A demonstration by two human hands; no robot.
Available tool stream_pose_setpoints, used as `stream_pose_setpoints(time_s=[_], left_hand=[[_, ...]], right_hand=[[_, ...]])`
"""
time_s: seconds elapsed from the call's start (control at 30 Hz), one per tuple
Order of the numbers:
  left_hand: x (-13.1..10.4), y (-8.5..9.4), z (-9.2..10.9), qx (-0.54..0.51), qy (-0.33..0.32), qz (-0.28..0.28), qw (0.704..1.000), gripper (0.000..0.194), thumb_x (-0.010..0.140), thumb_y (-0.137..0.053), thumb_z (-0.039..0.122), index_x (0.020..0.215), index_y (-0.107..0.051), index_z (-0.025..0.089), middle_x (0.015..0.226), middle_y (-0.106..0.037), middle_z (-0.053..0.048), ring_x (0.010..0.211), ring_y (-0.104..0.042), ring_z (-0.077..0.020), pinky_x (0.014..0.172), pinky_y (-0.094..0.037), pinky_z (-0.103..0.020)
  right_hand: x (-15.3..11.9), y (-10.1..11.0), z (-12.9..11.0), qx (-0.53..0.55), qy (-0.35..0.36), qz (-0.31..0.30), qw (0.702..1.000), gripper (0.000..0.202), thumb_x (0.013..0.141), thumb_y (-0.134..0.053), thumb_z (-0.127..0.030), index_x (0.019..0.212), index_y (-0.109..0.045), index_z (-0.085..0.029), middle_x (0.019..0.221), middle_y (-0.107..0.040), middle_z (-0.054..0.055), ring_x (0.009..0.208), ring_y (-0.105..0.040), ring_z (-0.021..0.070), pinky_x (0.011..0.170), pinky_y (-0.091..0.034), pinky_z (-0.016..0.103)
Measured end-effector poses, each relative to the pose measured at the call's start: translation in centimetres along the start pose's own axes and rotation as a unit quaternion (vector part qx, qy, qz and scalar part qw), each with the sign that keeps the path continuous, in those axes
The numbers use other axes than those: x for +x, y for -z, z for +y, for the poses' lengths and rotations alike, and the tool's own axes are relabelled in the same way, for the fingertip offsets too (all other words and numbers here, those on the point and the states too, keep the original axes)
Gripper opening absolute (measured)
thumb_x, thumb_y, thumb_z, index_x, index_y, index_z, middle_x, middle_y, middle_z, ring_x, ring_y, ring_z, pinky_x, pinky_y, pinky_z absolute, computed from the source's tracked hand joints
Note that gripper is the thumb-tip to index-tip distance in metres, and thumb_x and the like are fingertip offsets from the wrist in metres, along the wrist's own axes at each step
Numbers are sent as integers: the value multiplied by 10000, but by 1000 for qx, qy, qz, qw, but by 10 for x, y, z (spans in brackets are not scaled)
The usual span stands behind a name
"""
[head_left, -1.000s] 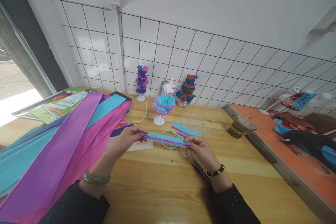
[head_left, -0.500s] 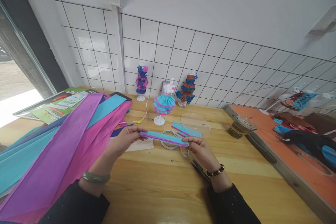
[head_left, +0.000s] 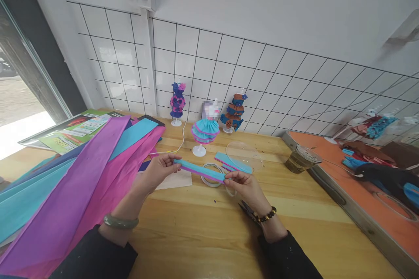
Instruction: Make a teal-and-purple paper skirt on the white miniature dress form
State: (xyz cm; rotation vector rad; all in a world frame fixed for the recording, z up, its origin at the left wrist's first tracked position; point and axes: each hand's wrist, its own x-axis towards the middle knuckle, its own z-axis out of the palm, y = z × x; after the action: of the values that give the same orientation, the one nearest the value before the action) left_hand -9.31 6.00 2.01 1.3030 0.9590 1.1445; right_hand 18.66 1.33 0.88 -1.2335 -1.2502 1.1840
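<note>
Stretched between my two hands above the table is a folded crepe paper strip [head_left: 199,170], light blue with a purple lower edge. My left hand [head_left: 160,170] pinches its left end between thumb and fingers. At the other end, my right hand [head_left: 244,183] pinches it the same way. Behind the strip lies a roll of tape [head_left: 212,181], partly covered by it. Another blue and purple strip [head_left: 232,162] rests on the table under the edge of a clear round lid [head_left: 245,155]. Dark scissors [head_left: 248,211] lie beside my right wrist, partly hidden by it.
Long crepe paper sheets [head_left: 72,196] in purple, blue and pink cover the left side. Small dress stands, one with a blue ruffled skirt [head_left: 205,130], stand along the wall. A plastic cup [head_left: 301,159] is at the right, near an orange tray [head_left: 366,192].
The strip has tilted to show more of its purple edge. My right hand has shifted slightly left and its grip has changed; my left thumb now lies over the strip's end.
</note>
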Motion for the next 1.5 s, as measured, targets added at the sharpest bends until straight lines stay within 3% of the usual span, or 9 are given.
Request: stream_pose_setpoints(time_s=[0.27,0.5,0.67,0.8,0.93,1.07,1.27,1.5], left_hand=[[1,0,2,-30,5,46,998,475,629,-747,270,1058,-581,152,779,-656,-10,765,-621,-157,760,-471,-302],[3,1,0,-90,2,78,993,615,627,-742,294,1172,-502,144,760,-654,-4,752,-639,-159,748,-507,-321],[3,0,1,-116,4,106,988,660,614,-757,271,1198,-481,136,719,-636,14,705,-634,-145,734,-514,-319],[3,1,1,-127,7,123,984,644,584,-778,285,1155,-514,146,715,-644,23,711,-633,-141,717,-505,-291],[4,1,1,-144,10,134,980,645,571,-788,289,1140,-513,158,698,-642,39,703,-623,-122,695,-495,-252],[3,-6,1,-174,29,94,980,595,618,-765,280,1144,-503,192,762,-663,19,754,-632,-129,748,-505,-274],[-6,-25,0,-180,93,-4,979,357,641,-758,254,945,-605,143,816,-693,-47,782,-646,-161,792,-507,-322],[-14,-42,-4,-162,141,-32,976,465,620,-777,254,1030,-586,145,830,-723,-79,822,-670,-212,817,-499,-371]], right_hand=[[0,-6,3,-11,8,-48,999,431,573,-792,-345,954,-664,-189,780,-687,17,699,-624,154,688,-471,299],[-7,-19,6,-44,-17,-125,991,355,611,-759,-313,940,-694,-197,704,-683,-11,614,-598,136,631,-461,274],[-15,-35,1,-77,-33,-173,981,348,621,-739,-229,966,-707,-203,615,-645,-41,500,-502,87,490,-371,201],[-22,-50,-5,-62,-44,-221,972,388,656,-700,-243,1043,-684,-216,659,-664,-40,555,-552,101,529,-392,200],[-26,-61,-5,-59,-64,-230,969,384,684,-672,-248,1063,-668,-193,613,-661,-28,527,-558,97,513,-389,194],[-26,-68,-1,-21,-84,-214,973,376,646,-706,-299,996,-675,-166,579,-649,-22,480,-549,91,483,-416,196],[-24,-74,6,6,-76,-179,981,345,628,-723,-343,898,-647,-142,591,-648,-10,510,-578,106,552,-461,239],[-25,-78,12,8,-49,-129,990,228,659,-695,-265,861,-627,-183,630,-626,-27,563,-583,132,599,-462,271]])
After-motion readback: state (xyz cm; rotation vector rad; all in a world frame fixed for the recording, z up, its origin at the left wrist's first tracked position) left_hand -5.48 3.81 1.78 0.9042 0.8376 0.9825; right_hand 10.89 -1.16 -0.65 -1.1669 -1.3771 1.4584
